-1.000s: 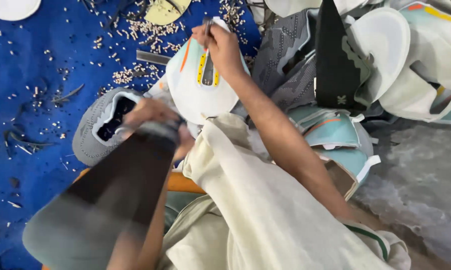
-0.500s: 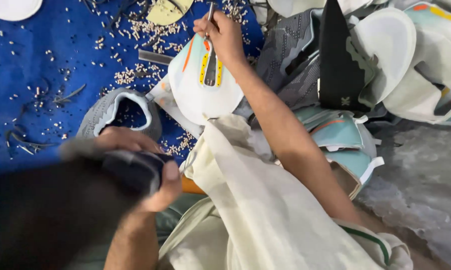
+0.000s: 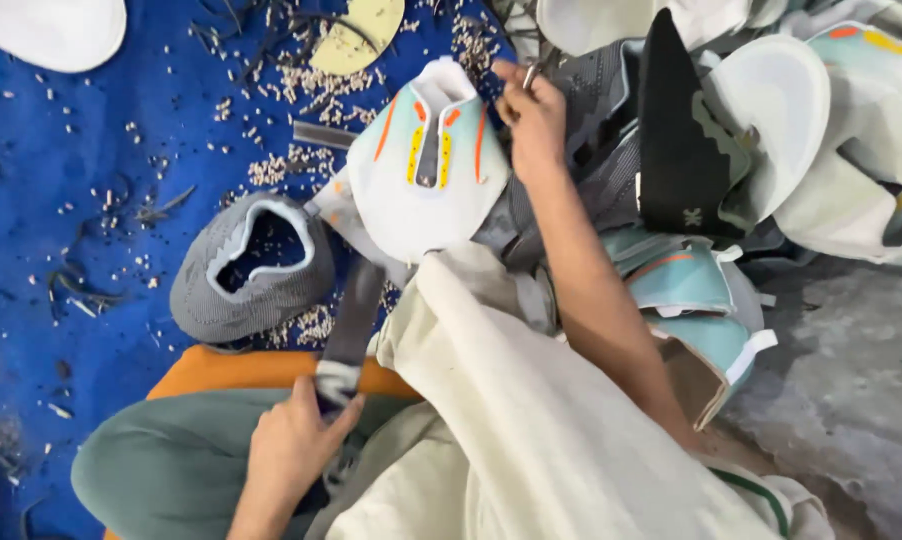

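Two bare hands worked over a white shoe upper (image 3: 421,190) with pale green panels and orange and yellow stripes. That upper lay across the person's cream-clad knee (image 3: 511,400), just above the lap and against the blue mat (image 3: 61,200). The right hand (image 3: 533,112) reached to the upper's top edge, fingers pinched shut on a small metal tool (image 3: 529,74) too small to make out. The left hand (image 3: 293,440) sat low by the green trouser leg (image 3: 161,460), fingers closed around the end of a dark grey strap (image 3: 351,320) that ran up towards the upper. A grey knit upper (image 3: 246,270) lay on the mat just left of the strap. Pale scraps (image 3: 301,90) littered the mat. More uppers (image 3: 771,130) were piled to the right.
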